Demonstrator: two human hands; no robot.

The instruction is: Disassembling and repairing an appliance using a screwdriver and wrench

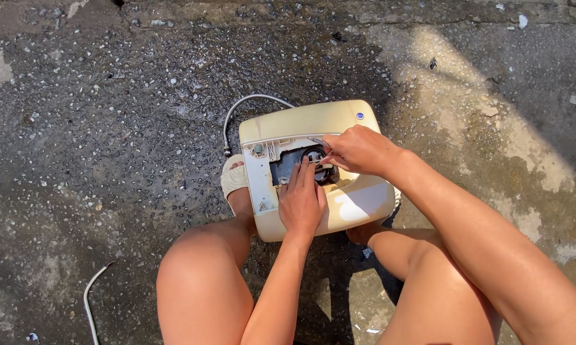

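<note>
A: Head view, looking straight down. A cream casing lies on the concrete ground between the person's feet, its back panel open on a dark cavity.

B: Hands?

A: Left hand lies flat on the casing, fingers stretched out into the cavity, gripping nothing I can see. Right hand is closed in a pinch around a thin metal tool, its tip pointing into the opening.

B: How far along?

A: My reading: the cover is already off and the inside exposed; a round black part sits in there, apparently not yet out. Whether it is loose I cannot tell.

B: Anything around?

A: A grey hose loops from the casing's top left. A sandal touches the casing's left edge. A loose white cord lies well apart, lower left. Both hands crowd the opening and cover most of it.
</note>
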